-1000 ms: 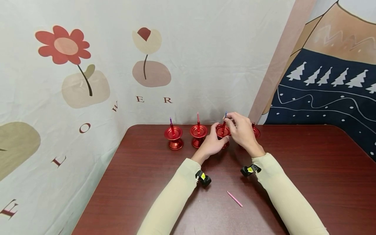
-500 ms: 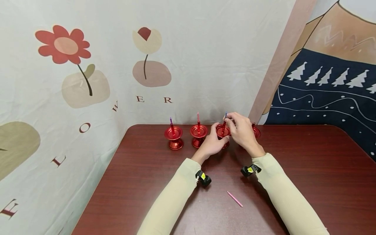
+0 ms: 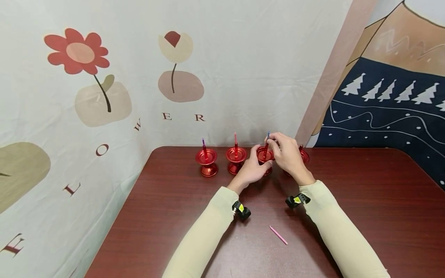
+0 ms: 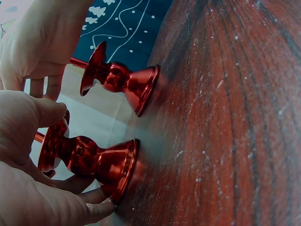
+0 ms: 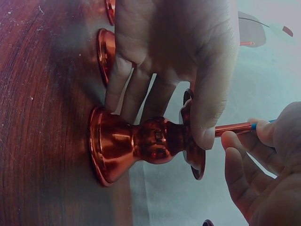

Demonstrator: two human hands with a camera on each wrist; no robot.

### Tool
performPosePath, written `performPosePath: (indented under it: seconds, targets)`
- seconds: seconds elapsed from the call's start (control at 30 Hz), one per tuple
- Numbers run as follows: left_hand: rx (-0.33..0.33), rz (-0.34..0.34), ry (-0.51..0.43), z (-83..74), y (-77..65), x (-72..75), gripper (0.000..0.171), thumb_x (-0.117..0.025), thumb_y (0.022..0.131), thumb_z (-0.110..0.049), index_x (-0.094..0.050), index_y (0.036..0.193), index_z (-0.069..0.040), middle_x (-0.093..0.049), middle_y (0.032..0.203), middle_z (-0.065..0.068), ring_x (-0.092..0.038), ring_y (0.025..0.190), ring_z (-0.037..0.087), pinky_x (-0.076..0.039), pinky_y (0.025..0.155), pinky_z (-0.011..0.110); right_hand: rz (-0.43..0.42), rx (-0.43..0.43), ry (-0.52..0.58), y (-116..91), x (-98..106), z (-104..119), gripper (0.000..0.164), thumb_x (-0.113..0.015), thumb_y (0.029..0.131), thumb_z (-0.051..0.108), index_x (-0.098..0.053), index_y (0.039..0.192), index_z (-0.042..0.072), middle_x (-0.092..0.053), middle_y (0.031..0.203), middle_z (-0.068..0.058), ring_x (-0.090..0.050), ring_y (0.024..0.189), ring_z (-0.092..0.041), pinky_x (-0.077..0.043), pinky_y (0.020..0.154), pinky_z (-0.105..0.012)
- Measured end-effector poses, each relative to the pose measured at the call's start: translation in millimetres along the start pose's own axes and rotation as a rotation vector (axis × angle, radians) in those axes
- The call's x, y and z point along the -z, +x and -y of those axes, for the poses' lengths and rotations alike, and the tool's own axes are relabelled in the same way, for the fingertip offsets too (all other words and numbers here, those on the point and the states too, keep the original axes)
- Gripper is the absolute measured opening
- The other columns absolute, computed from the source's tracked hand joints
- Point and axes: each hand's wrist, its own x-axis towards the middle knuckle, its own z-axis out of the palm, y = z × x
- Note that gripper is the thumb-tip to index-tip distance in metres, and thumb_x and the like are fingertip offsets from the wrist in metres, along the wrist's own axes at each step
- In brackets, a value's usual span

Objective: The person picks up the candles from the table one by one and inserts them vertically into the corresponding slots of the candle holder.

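Observation:
My left hand [image 3: 251,170] grips a shiny red metal candle holder [image 5: 155,141] by its dish, the thumb on the rim and the fingers behind the stem. Out of that holder's tube stands a thin blue candle [image 3: 268,135]. My right hand [image 3: 287,154] pinches this candle just where it meets the tube, as the right wrist view shows. The holder stands upright on the table. Partly behind my right hand is another red holder [image 4: 117,77], with no candle seen in its tube.
Two more red holders stand to the left, one bearing a purple candle [image 3: 203,143], the other a pink candle [image 3: 235,137]. A loose pink candle [image 3: 278,235] lies on the brown table [image 3: 167,216] between my forearms. A printed cloth [image 3: 243,77] hangs behind the table.
Both hands keep their hold on the holder and the blue candle. The whole head view has shifted slightly; nothing on the table has visibly moved.

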Motion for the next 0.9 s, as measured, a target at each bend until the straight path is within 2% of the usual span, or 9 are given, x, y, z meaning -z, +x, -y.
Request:
performPosePath:
  seconds: [0.47, 0.9]
  targets:
    - [0.004, -0.003, -0.006, -0.9, 0.8, -0.2, 0.083, -0.072, 0.105, -0.033, -0.027, 0.172, -0.013, -0.059, 0.154, 0.023, -0.06, 0.141, 0.034, -0.047, 0.119, 0.049, -0.049, -0.014, 0.032, -0.1, -2.7, -1.9, 0.01, -0.068, 0.107, -0.001, -0.078, 0.106, 0.0, -0.072, 0.089, -0.014, -0.066, 0.076, -0.028, -0.054, 0.072, -0.044]
    - [0.012, -0.004, 0.0, -0.6, -0.1, 0.0, 0.083, -0.072, 0.105, -0.034, -0.027, 0.172, -0.014, -0.059, 0.154, 0.023, -0.06, 0.14, 0.033, -0.047, 0.118, 0.049, -0.059, 0.004, 0.025, -1.2, -2.3, -2.7, 0.008, -0.071, 0.104, -0.003, -0.079, 0.104, -0.002, -0.078, 0.101, -0.018, -0.074, 0.086, -0.035, -0.062, 0.08, -0.055]
